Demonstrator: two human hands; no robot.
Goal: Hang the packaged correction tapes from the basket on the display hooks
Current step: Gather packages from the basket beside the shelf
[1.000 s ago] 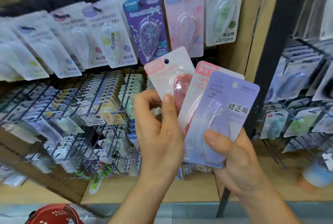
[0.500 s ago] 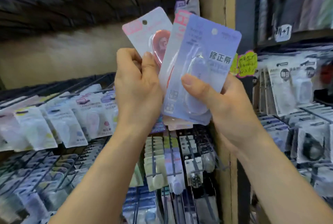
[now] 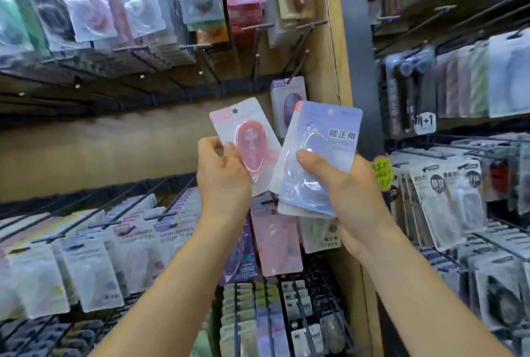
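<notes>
In the head view, a pink correction tape pack (image 3: 243, 124) is pinched in the curled fingers (image 3: 212, 145) of the left hand (image 3: 223, 178), a blue pack (image 3: 327, 138) fronting a small stack is gripped by the right hand (image 3: 355, 196), both held just below the display hooks (image 3: 256, 68)

Stationery shop: packaged goods (image 3: 86, 279) on display hooks (image 3: 312, 24)

One red pack (image 3: 253, 138) is held in the left hand (image 3: 222, 181); at least two stacked packs (image 3: 324, 133) are held in the right hand (image 3: 355, 196).
</notes>
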